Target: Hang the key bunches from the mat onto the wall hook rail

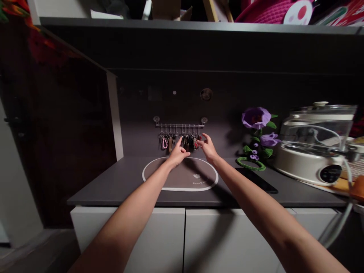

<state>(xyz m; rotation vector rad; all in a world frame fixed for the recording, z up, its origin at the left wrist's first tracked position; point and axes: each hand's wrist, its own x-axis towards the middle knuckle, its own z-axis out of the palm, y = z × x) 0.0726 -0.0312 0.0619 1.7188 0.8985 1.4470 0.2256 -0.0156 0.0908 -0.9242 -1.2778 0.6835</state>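
Note:
A clear hook rail (180, 125) on the dark back wall carries several bunches of keys (187, 140). Among them hang a pink carabiner (164, 143) and a brown fob (170, 145). My left hand (178, 154) is at the middle of the row, index finger raised to the keys and thumb stretched out to the right. My right hand (209, 148) reaches the row's right end, fingers apart beside a key bunch with a red piece (195, 144). Whether those fingertips touch the keys is hard to see. Neither hand visibly holds anything.
Below the keys an oval mat (155, 178) lies on the grey counter (99, 185). To the right stand purple felt flowers (256, 118), a black flat slab (261, 181) and a white appliance with a clear top (298, 159). A shelf (182, 25) with boxes runs overhead.

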